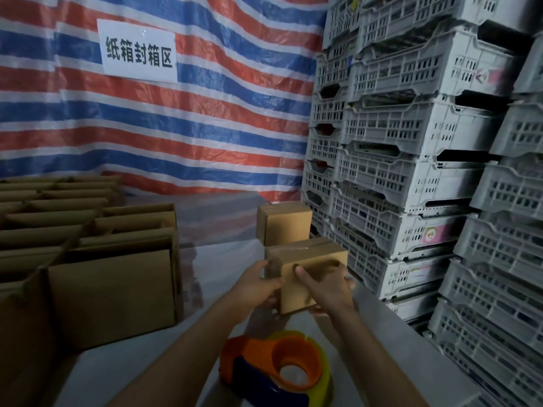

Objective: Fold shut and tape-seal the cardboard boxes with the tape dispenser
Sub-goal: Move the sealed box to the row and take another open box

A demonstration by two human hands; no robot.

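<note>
Box (308, 259) is in both my hands, lifted just above the table (141, 374), right of centre. My left hand (258, 286) wraps its left edge. My right hand (326, 286) grasps the right side, thumb pressed on the near face. A glossy strip runs along the top seam, so I judge this side is taped and I am turning or moving the box. Next I either set it by the sealed box (283, 223) just beyond it, or flip it to check the other seam. Either way I must free one hand before I can reach the dispenser (276, 368), which lies on the table near me, between my forearms.

The table is pale and looks covered in clear film. Open cartons (111, 289) crowd its left side. Grey crates (411, 127) are stacked high on the right. A striped tarp (176, 127) with a white sign (138, 51) hangs at the far side.
</note>
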